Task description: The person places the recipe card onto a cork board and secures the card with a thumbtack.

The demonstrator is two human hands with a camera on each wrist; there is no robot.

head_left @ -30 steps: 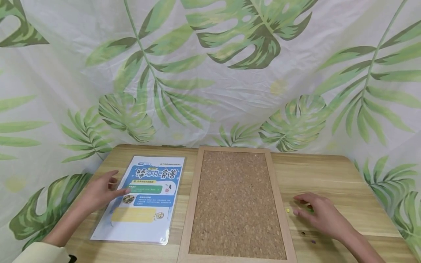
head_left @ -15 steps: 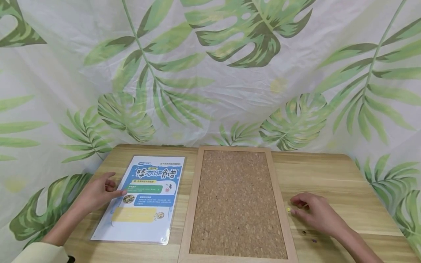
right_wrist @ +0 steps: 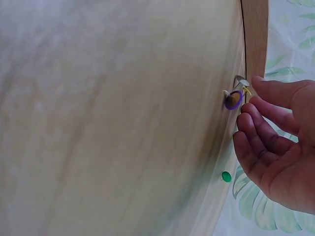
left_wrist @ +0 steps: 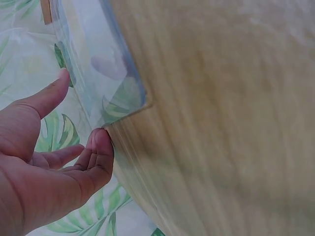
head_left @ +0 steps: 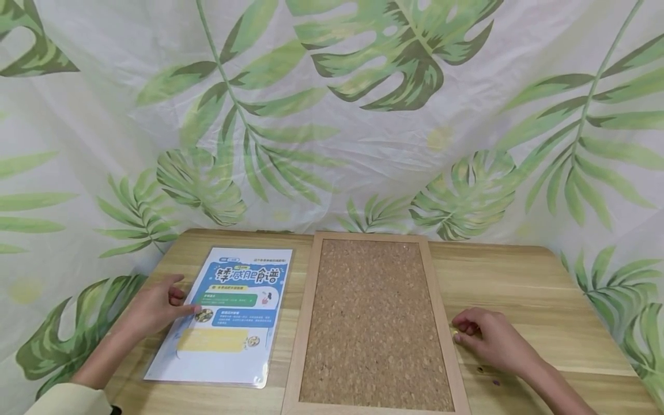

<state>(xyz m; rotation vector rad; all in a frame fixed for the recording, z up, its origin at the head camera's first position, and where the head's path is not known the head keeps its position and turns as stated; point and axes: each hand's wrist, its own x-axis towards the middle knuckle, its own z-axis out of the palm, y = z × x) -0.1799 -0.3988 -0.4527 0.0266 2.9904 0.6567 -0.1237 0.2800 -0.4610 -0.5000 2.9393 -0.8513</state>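
My left hand (head_left: 153, 308) lies at the left edge of a laminated sheet (head_left: 225, 363), which is flat on the table. In the left wrist view, its thumb stands apart above the sheet, while the other fingertips are by the edge. Right of the corkboard (head_left: 378, 323), my right hand (head_left: 490, 337) has its thumb and index finger around a yellow thumbtack (head_left: 455, 332), seen small between the fingertips. The right wrist view has a purple-rimmed thumbtack (right_wrist: 233, 100), a pale metallic tack (right_wrist: 241, 80) and a green thumbtack (right_wrist: 226, 176) near the fingers.
The wooden table (head_left: 508, 271) carries the framed corkboard between both hands. Two small dark tacks lie near the right wrist, one of them purple (head_left: 496, 383). Behind the table hangs a leaf-printed cloth (head_left: 363, 161).
My right hand has moved slightly left to the yellow thumbtack, and its thumb and index finger have drawn closer together. The left thumb has shifted slightly down along the sheet.
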